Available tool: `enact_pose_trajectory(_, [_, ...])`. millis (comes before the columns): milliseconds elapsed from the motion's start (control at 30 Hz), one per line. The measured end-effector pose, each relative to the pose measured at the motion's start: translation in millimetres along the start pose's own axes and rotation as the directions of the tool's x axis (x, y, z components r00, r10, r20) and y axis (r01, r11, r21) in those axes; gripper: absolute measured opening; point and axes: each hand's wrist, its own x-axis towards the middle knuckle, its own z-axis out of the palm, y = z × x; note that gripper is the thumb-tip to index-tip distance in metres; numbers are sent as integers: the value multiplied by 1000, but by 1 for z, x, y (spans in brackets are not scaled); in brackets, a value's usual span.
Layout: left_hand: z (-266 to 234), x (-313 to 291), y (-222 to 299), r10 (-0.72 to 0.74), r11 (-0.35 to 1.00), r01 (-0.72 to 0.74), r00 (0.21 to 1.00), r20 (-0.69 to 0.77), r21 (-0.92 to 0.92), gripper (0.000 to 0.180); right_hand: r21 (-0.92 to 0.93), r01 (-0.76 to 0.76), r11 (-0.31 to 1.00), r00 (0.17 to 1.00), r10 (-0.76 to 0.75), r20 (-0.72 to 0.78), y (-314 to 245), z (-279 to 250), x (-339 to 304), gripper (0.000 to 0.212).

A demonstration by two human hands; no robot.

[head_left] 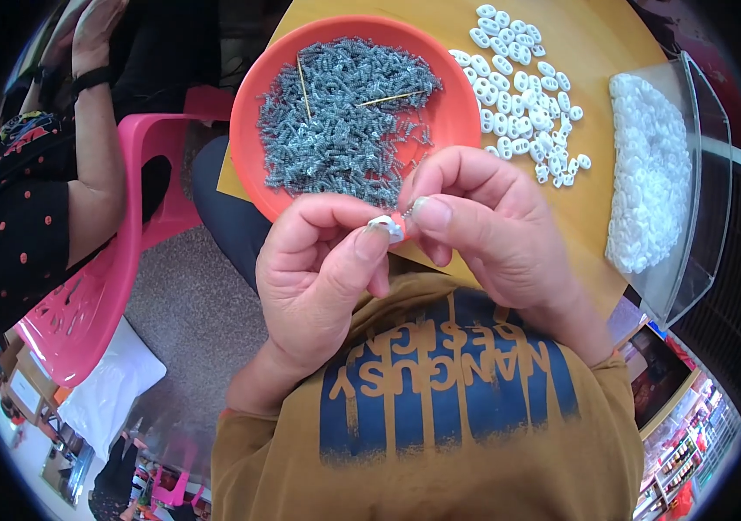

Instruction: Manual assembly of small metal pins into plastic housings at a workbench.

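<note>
An orange bowl point(253, 130) held a heap of springs point(344, 108); a clear tray point(691, 174) held white pieces point(648, 174). Both sat on a board point(596, 52), loose clips point(518, 87) between. Left hand point(318, 278) and right hand point(483, 217) pinched one clip point(386, 227) just before the bowl's near rim.

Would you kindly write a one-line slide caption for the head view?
Both hands, left hand and right hand, pinch a small white plastic piece above an orange bowl of metal springs.
</note>
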Motion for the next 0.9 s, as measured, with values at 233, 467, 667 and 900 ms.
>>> enact_pose_trajectory(233, [1,-1,-1,22,1000,-22,1000,12,-12,8,-31,-20,999,1000,20,22,4,-2,-2,12])
enact_pose_trajectory(467, [1,-4,-2,24,999,-24,999,27,-24,9,-40,10,999,999,-8,48,8,-3,-3,10])
enact_pose_trajectory(667, [1,-6,-2,25,1000,-25,999,35,-1,9,7,67,998,994,-67,84,7,2,-6,7])
enact_pose_trajectory(900, [-1,-8,-1,35,999,-37,998,49,36,8,-283,185,941,980,-154,127,7,-1,-9,6])
